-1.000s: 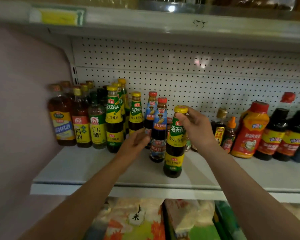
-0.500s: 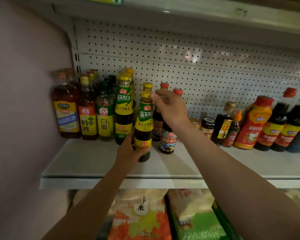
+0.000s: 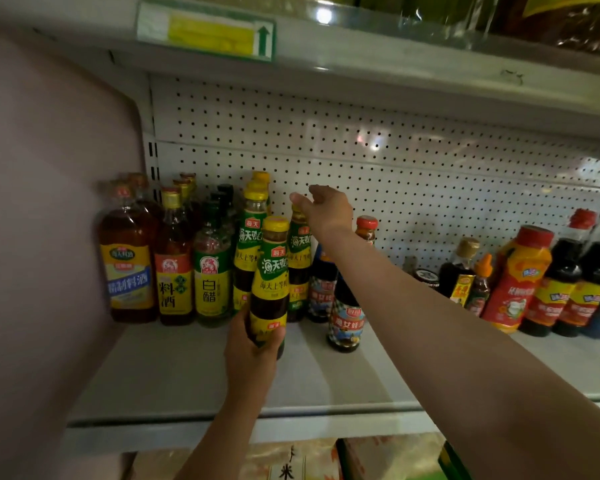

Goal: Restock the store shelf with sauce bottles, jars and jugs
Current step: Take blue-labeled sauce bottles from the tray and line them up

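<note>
Shelf (image 3: 326, 382), white, pegboard (image 3: 395, 161) behind.
Far left: amber wine bottle (image 3: 128, 261), upright against the side wall.
Next: yellow-labelled wine (image 3: 174, 268), then vinegar (image 3: 211, 271), both upright, touching in a row.
Left hand (image 3: 253, 344): fingers wrapped round the base of an oyster sauce bottle (image 3: 270, 282), yellow cap, green label, upright, just in front of like bottles.
Right hand (image 3: 326, 211): raised above the row near the pegboard, fingers relaxed and apart, holding nothing.
Beside the forearm: blue-label bottle (image 3: 347, 317), upright.
Right: orange bottle (image 3: 516, 278); dark soy bottles (image 3: 565, 285), red caps.
</note>
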